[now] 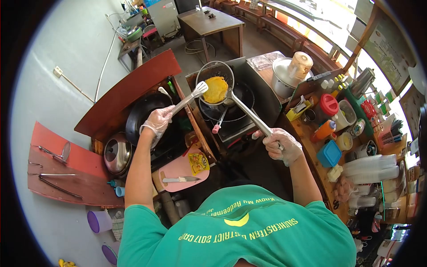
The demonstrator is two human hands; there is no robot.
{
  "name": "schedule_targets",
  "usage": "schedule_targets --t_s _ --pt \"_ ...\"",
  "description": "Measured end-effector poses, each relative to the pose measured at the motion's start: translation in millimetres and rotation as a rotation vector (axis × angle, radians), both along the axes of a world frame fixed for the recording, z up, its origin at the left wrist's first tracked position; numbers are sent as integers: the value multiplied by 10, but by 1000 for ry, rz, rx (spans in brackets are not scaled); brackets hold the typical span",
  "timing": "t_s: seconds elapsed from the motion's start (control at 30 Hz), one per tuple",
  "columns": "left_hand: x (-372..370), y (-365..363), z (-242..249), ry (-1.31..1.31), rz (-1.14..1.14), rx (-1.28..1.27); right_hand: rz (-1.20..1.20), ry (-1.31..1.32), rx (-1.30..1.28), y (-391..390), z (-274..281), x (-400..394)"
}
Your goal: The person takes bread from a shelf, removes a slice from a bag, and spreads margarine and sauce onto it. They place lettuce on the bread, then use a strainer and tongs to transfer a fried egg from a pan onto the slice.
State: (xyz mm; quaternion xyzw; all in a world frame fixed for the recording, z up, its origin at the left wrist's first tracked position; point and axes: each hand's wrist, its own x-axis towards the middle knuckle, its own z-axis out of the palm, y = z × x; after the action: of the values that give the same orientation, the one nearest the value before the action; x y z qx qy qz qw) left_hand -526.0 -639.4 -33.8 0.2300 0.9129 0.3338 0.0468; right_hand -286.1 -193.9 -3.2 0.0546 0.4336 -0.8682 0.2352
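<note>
The right hand (281, 146), in a clear glove, was closed around the end of the long handle of a wire strainer (216, 82). The strainer basket was held above the dark wok (242, 100) on the stove, and a round yellow fried piece (216, 89) lay inside it.

The left hand (156, 121), also gloved, gripped the handle of a metal spatula (190, 96) with its fingers closed. The spatula blade reached the left rim of the strainer, touching or just beside the yellow piece; contact could not be confirmed.

A second black wok (143, 112) sat to the left of the stove, beneath the left hand. Nearer the person, a pink cutting board (178, 171) carried a knife (180, 180) and a yellow packet (198, 163). A steel pot lid (117, 153) rested at the left end of the desk. To the right, a blue container (329, 153), an orange bottle (323, 131) and a red-lidded jar (329, 106) stood close together on the wooden side desk (307, 142).
</note>
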Motion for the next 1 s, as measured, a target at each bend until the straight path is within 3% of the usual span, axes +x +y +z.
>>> schedule_targets --t_s 0.07,0.17,0.23,0.3,0.37,0.43,0.47,0.6,0.67,1.0 --pt "-5 1 4 -267 -19 200 5 -25 -18 77 2 36" --pt "115 123 175 -457 62 194 15 -21 2 153 -8 62" --pt "23 109 125 -441 21 209 -1 -56 -35 241 -45 60" --pt "-2 140 228 -242 -54 114 22 -48 -1 294 -83 55" --pt "85 161 468 -227 -40 40 51 -66 -44 317 -90 106" --pt "165 214 688 -522 65 -7 72 -79 -90 352 -119 129" --pt "137 222 654 -533 -5 39 90 -86 -136 367 -130 132" --pt "103 180 695 -610 69 -33 88 -100 -171 440 -182 180" --pt "120 154 629 -745 71 114 107 -120 -215 484 -216 196" --pt "215 379 305 -705 112 48 120 -133 -225 528 -230 279"
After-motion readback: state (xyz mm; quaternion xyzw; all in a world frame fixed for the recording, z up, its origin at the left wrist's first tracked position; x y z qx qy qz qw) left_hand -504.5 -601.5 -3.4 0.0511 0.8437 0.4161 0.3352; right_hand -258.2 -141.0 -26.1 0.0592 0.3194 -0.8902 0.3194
